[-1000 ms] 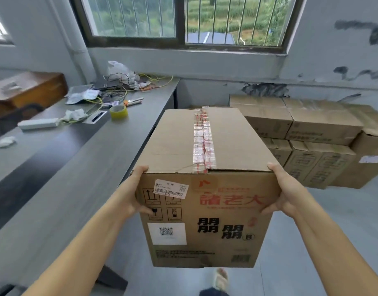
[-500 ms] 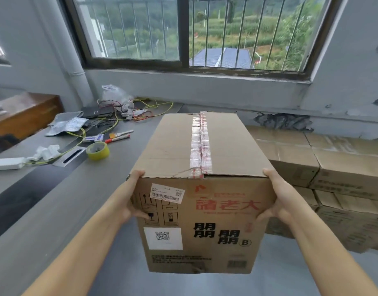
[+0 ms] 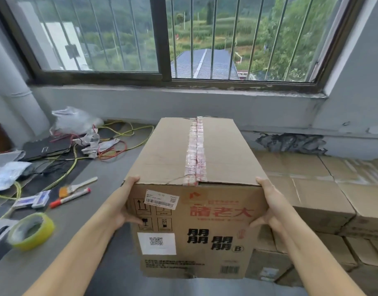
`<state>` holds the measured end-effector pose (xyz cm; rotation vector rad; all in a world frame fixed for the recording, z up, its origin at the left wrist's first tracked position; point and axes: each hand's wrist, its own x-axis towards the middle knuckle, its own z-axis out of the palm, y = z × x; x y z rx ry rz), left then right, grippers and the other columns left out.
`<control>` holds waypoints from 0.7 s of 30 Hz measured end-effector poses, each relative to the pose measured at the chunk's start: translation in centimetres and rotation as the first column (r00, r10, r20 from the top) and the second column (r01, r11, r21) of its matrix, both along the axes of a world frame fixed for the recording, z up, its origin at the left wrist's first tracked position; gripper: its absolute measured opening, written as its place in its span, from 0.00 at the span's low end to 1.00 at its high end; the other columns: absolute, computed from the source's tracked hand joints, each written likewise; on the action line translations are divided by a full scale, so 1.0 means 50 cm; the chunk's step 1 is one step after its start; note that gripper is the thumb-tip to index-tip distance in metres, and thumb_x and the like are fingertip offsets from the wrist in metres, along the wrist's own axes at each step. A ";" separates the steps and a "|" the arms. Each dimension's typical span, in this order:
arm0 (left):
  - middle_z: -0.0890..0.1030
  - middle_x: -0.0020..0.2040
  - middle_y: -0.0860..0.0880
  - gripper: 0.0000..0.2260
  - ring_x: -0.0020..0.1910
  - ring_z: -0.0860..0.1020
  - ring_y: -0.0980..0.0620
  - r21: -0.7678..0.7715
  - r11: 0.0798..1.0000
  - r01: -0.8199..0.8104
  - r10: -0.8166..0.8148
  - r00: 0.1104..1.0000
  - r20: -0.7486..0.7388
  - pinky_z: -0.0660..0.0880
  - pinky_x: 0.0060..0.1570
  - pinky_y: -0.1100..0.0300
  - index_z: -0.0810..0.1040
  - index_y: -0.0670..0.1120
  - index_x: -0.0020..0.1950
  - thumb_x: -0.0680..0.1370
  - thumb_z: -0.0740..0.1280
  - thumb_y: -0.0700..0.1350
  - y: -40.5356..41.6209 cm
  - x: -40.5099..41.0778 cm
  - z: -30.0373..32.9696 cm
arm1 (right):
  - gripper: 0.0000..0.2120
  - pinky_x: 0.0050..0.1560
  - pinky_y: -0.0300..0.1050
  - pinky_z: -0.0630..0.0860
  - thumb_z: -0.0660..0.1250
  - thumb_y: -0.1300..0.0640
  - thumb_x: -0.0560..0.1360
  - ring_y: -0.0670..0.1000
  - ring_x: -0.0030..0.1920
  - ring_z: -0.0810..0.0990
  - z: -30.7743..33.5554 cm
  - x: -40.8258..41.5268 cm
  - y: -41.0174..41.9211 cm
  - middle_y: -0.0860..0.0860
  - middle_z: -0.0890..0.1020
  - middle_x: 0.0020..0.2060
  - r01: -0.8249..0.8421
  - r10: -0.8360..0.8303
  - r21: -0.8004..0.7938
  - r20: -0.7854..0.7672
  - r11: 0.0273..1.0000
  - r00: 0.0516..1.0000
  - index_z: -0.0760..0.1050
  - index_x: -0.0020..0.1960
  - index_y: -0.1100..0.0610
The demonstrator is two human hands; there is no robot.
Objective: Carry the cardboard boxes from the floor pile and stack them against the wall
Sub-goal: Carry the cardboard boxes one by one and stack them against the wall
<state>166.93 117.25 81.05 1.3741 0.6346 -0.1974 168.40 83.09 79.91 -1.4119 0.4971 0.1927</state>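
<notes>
Currently both hands, left hand [image 3: 121, 207] and right hand [image 3: 269, 207], grip the box [image 3: 196, 195]; keep it level, lower squarely onto the stack [image 3: 312, 189].

Grey table [image 3: 62, 242] w/ yellow tape roll [image 3: 31, 231], red marker [image 3: 70, 198], small brush [image 3: 78, 186], tangled wires [image 3: 111, 150]; barred window [image 3: 162, 37] behind.

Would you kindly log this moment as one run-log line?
phase: carrying | cardboard box: held, airborne | left hand, right hand: gripping sides | stacked boxes: ahead-right by wall
</notes>
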 end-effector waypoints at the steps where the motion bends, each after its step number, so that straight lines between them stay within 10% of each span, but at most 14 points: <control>1: 0.82 0.47 0.41 0.14 0.50 0.78 0.39 0.001 1.000 0.010 -0.010 1.000 -0.002 0.76 0.45 0.31 0.75 0.50 0.52 0.76 0.63 0.59 0.005 0.053 0.000 | 0.06 0.27 0.63 0.77 0.60 0.41 0.76 0.60 0.50 0.77 -0.002 0.044 0.005 0.53 0.79 0.51 0.012 -0.012 0.005 -0.003 1.000 1.000 0.74 0.50 0.40; 11: 0.85 0.46 0.45 0.14 0.49 0.80 0.44 -0.108 0.983 0.151 -0.151 0.988 0.010 0.77 0.48 0.37 0.77 0.51 0.56 0.78 0.59 0.57 -0.005 0.383 -0.147 | 0.14 0.36 0.50 0.77 0.60 0.49 0.78 0.54 0.47 0.80 -0.105 0.325 0.007 0.52 0.82 0.51 0.118 -0.119 0.031 0.034 0.993 0.992 0.73 0.63 0.45; 16: 0.82 0.58 0.46 0.14 0.54 0.81 0.46 -0.155 0.967 0.202 -0.198 0.979 0.038 0.80 0.45 0.45 0.76 0.54 0.63 0.81 0.57 0.52 -0.053 0.422 -0.269 | 0.20 0.61 0.64 0.72 0.59 0.52 0.80 0.57 0.63 0.74 -0.224 0.349 -0.040 0.54 0.77 0.64 0.192 -0.191 0.016 -0.066 0.981 0.979 0.67 0.71 0.49; 21: 0.82 0.59 0.48 0.15 0.57 0.81 0.49 -0.149 0.975 0.168 -0.159 0.985 0.071 0.79 0.44 0.52 0.73 0.53 0.67 0.82 0.56 0.50 -0.093 0.445 -0.312 | 0.21 0.65 0.66 0.69 0.58 0.54 0.81 0.57 0.66 0.73 -0.275 0.373 -0.071 0.54 0.75 0.66 0.238 -0.238 0.002 -0.061 0.971 0.969 0.64 0.73 0.51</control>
